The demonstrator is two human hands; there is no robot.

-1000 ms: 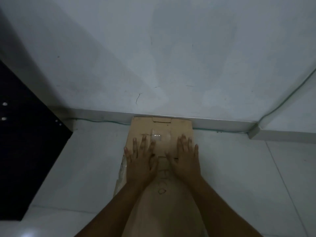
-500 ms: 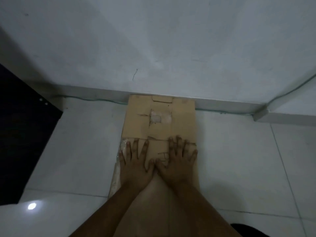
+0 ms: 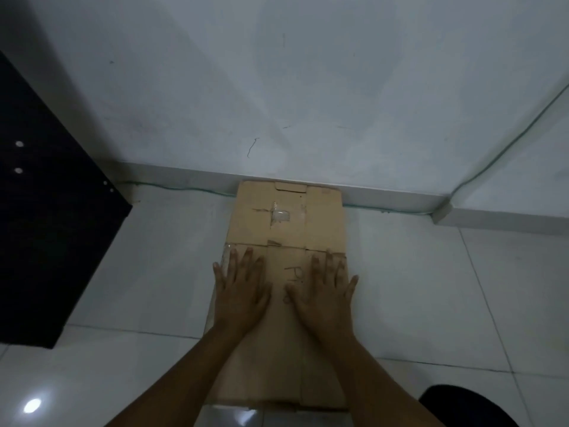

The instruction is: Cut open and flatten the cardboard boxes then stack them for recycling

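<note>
I press my left hand (image 3: 241,292) and right hand (image 3: 323,295), fingers straight, gripping nothing, on the cardboard box (image 3: 286,229) to flatten it against the floor (image 3: 431,288).

You are looking down at a floor (image 3: 431,288) of pale glossy tiles with thin dark joints. Flat on it lies the cardboard (image 3: 288,223), its far edge touching the skirting (image 3: 385,197) at the wall's foot. A thin green cable (image 3: 184,189) runs along that skirting. A dark mat (image 3: 52,226) lies on the tiles at your left, well apart from the cardboard.
</note>
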